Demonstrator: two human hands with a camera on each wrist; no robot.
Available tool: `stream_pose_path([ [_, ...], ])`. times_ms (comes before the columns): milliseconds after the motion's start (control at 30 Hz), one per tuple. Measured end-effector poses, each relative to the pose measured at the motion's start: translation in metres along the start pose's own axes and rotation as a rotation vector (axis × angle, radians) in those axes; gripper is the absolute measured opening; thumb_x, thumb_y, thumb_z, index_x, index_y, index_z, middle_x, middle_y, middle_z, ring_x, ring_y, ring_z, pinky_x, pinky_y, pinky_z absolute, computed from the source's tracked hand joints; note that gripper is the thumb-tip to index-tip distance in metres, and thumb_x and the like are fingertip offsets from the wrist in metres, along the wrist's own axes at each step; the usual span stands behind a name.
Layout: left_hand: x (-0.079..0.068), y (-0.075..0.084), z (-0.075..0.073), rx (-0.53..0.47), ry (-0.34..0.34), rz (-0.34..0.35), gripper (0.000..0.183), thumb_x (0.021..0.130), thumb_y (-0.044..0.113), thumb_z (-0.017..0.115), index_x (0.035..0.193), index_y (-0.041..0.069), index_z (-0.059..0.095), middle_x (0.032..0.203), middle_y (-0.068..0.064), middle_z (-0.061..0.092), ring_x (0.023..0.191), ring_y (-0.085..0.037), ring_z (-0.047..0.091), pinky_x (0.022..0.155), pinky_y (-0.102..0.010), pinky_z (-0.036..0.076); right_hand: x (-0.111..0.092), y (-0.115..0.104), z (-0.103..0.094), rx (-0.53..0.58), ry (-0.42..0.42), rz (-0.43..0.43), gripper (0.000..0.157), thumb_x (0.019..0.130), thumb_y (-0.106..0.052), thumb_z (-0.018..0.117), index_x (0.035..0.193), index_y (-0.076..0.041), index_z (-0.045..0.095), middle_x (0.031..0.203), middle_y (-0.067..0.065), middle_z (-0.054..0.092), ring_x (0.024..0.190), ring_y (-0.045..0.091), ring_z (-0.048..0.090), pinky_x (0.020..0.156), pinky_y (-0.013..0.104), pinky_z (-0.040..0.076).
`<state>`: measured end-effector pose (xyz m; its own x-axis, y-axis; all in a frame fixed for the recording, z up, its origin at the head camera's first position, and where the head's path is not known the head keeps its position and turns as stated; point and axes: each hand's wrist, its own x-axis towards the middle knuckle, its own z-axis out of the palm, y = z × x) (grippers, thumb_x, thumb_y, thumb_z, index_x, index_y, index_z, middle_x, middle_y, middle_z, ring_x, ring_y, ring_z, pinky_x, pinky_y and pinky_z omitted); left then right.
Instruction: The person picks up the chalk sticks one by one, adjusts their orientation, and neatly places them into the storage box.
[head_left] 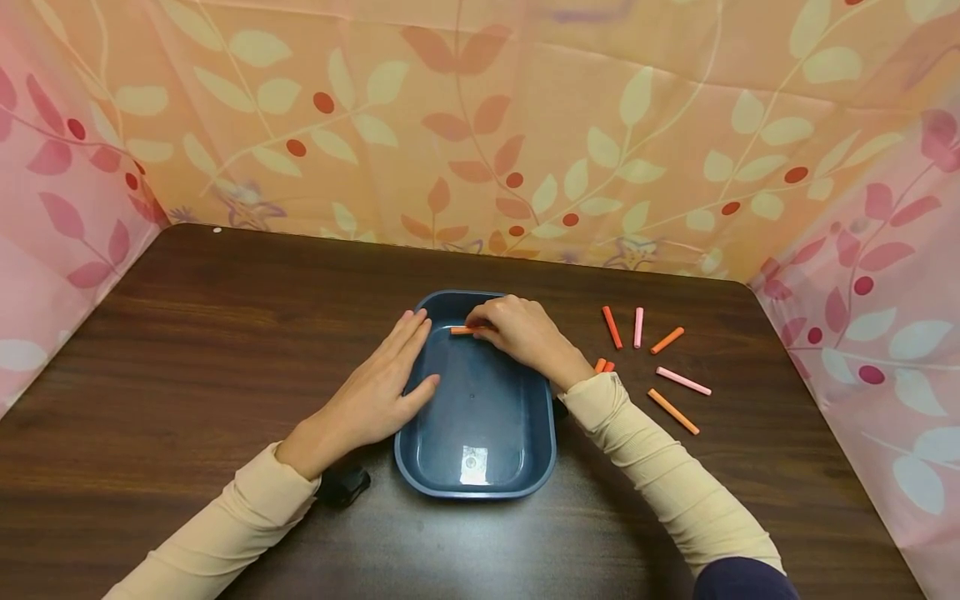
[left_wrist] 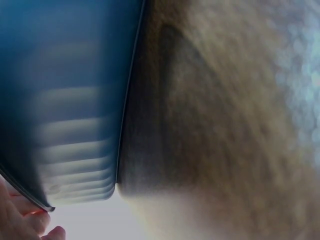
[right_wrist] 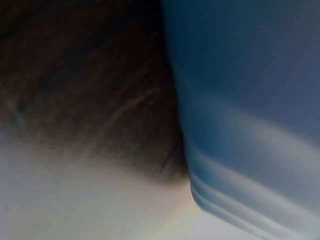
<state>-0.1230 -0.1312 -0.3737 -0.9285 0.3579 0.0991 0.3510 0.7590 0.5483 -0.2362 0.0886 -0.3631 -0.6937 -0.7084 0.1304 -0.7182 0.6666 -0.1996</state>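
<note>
A deep blue plastic tray (head_left: 476,495) with rounded corners stands on the dark wooden table. My left hand (head_left: 378,392) rests along the tray's left rim, fingers straight and thumb reaching over the inside. Over the tray's far end, my right hand (head_left: 521,333) pinches a short orange stick (head_left: 461,331) that looks like chalk or modelling clay; its right end is hidden by the fingers. In the left wrist view the tray's ribbed side (left_wrist: 75,105) fills the left, with fingertips (left_wrist: 35,222) at the lower corner. The right wrist view shows mostly the tray's outer wall (right_wrist: 240,90).
Right of the tray, several similar sticks lie spread on the table, among them a red stick (head_left: 612,327), a pink stick (head_left: 683,381) and a light orange stick (head_left: 673,411). Two more sit partly behind my right wrist. A leaf-patterned curtain (head_left: 465,125) borders the table's back and sides.
</note>
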Motion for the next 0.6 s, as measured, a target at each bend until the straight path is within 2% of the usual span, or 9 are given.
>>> stream_pose_path([
  [167,0.0005,-0.0003,0.0001,0.006,0.005,0.008,0.077,0.099,0.037,0.054,0.158,0.002,0.019,0.168,-0.01,0.009,0.156,-0.032,0.007,0.122,-0.054,0.02,-0.0002,-0.0001,-0.0011,0.0,-0.015,0.018,0.021,0.094,-0.013,0.068,0.114,-0.014,0.074,0.105,0.002,0.075,0.091,0.017,0.07,0.078,0.035,0.058],
  [367,0.0004,0.001,-0.0008,-0.001,-0.003,-0.002,0.076,0.099,0.036,0.054,0.158,0.003,0.018,0.168,-0.009,0.008,0.156,-0.03,0.005,0.123,-0.053,0.019,-0.0007,-0.0001,-0.0021,0.013,-0.035,0.02,0.023,0.094,-0.015,0.068,0.116,-0.012,0.073,0.108,0.003,0.075,0.092,0.018,0.071,0.078,0.035,0.058],
  [600,-0.0006,0.0004,0.0005,0.003,-0.005,-0.009,0.076,0.1,0.035,0.055,0.158,0.003,0.018,0.168,-0.009,0.007,0.156,-0.029,0.004,0.122,-0.054,0.02,-0.0017,0.0019,-0.0023,0.101,-0.03,-0.002,0.025,0.092,-0.018,0.071,0.117,-0.014,0.073,0.111,0.002,0.075,0.094,0.016,0.072,0.076,0.032,0.059],
])
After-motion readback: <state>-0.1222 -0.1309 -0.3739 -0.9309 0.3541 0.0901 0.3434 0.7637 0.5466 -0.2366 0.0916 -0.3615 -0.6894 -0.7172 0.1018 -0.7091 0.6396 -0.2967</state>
